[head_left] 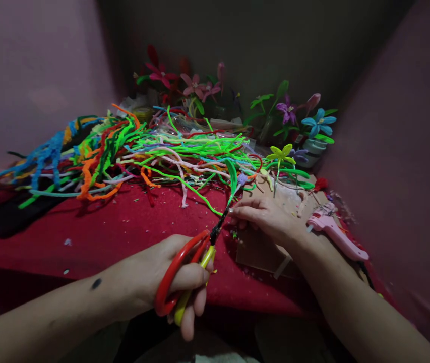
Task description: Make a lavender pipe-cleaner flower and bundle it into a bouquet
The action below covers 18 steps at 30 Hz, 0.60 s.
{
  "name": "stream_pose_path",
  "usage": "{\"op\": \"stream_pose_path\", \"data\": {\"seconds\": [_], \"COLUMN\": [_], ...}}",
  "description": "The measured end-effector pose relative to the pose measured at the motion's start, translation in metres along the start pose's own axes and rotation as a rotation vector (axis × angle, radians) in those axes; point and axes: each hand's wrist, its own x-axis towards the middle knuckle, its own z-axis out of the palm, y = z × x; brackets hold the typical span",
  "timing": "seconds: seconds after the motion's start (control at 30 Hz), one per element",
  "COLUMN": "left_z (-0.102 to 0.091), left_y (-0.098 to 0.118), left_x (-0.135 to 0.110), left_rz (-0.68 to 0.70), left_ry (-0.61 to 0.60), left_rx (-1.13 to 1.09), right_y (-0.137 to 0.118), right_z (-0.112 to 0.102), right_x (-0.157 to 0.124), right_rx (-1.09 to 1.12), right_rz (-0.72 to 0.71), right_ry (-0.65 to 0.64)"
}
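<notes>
My left hand (190, 277) is closed round the scissors (172, 272), which have one red and one yellow handle. Their dark blades point up and away, meeting the lower end of a thin stem near my right fingertips. With its fingers pinched together, my right hand (265, 216) grips this pipe-cleaner flower stem at the blade tips. A green fuzzy leaf (232, 174) and a small pale purple bud (242, 179) rise above the fingers. Whether the blades touch the stem is too small to tell. Cardboard (252, 250) lies beneath my right hand.
Loose colourful pipe cleaners (184, 146) are heaped across the back of the red cloth (124, 227). A pink glue gun (338, 234) lies right of my right forearm. A yellow flower (281, 153) stands behind that hand; finished flowers (318, 123) in jars line the back.
</notes>
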Motion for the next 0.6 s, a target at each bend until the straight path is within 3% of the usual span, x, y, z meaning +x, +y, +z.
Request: {"op": "stream_pose_path", "data": {"seconds": [0.4,0.6], "left_z": [0.0,-0.009], "left_y": [-0.01,0.002], "left_x": [0.009,-0.003], "left_rz": [0.05,-0.051], "left_ry": [0.036,-0.046], "left_rx": [0.023,0.068], "right_y": [0.005,0.01], "right_z": [-0.004,-0.003], "right_x": [0.001,0.004], "right_rx": [-0.036,0.023], "right_rz": [-0.067,-0.102], "right_ry": [-0.018,0.002]}}
